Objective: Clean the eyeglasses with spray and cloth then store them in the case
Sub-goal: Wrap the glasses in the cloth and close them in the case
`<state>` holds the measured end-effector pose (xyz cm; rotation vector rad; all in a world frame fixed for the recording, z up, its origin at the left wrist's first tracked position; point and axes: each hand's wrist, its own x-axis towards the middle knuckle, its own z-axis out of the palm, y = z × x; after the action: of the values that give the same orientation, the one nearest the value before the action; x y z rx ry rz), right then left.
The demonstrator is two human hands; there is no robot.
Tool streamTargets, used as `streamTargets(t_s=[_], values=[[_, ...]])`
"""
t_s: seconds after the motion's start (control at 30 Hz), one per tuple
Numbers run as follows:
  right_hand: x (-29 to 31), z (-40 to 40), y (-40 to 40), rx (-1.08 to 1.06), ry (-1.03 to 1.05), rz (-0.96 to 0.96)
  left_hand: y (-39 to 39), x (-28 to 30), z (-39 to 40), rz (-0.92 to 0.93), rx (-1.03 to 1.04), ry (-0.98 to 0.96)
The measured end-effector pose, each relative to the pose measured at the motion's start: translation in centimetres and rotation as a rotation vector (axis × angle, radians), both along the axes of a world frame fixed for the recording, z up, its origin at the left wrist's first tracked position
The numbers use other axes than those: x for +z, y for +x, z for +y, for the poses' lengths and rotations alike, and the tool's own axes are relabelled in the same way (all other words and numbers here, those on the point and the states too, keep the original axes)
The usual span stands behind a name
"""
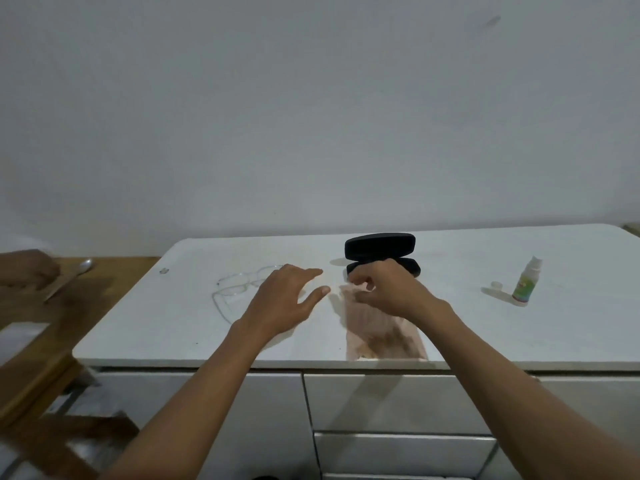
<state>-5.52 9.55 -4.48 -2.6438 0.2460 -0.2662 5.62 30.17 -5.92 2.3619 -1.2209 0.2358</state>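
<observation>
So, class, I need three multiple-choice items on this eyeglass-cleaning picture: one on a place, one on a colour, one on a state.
1. Where does the spray bottle stand on the white countertop?
A. Far right, apart from both hands
B. Inside the case
C. On the cloth

2. What colour is the glasses case?
A. Red
B. Black
C. Yellow

3. What is the right hand doing?
A. Lying flat on the glasses
B. Gripping the bottle
C. Pinching the pink cloth

Answers:
1 A, it stands alone at the far right, cap beside it.
2 B, both open halves are black.
3 C, its curled fingers pinch the cloth's top edge; the left hand is spread near the eyeglasses.
</observation>
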Motion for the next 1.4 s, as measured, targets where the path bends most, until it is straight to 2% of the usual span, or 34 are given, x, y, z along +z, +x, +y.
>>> streamTargets(t_s=[0.17, 0.33, 0.47, 0.6, 0.77, 0.9, 1.03, 1.23, 1.4], values=[[-1.1, 5.2, 4.7, 0.077, -0.043, -0.087, 2.4, -0.5, 5.9, -0.161, 0.141, -0.151], [-2.6, 7.9, 7.7, 0.106, -0.087, -0.099, 4.6, -1.5, 10.5, -0.323, 0.233, -0.085], [-3.6, 8.7, 9.0, 0.096, -0.116, -0.141, 5.7, -2.4, 12.6, -0.310, 0.271, -0.040], [-4.7, 8.8, 9.6, 0.071, -0.121, -0.198, 6.4, -3.1, 12.9, -0.263, 0.291, -0.138], [-5.4, 8.8, 10.1, 0.022, -0.053, -0.384, 6.9, -3.8, 12.8, -0.278, 0.284, -0.257], [-4.1, 8.3, 10.5, -0.024, 0.107, -0.460, 7.2, -3.0, 11.9, -0.215, 0.351, -0.384], [-2.6, 6.5, 9.9, -0.080, 0.294, -0.498, 7.8, -1.3, 8.9, 0.011, 0.353, -0.484], [-1.6, 1.7, 5.7, -0.237, 0.297, -0.514, 6.5, 0.3, 2.8, 0.183, 0.199, -0.499], [-1.7, -2.1, 0.7, -0.333, 0.232, -0.508, 4.0, -0.1, -2.0, 0.247, 0.091, -0.483]])
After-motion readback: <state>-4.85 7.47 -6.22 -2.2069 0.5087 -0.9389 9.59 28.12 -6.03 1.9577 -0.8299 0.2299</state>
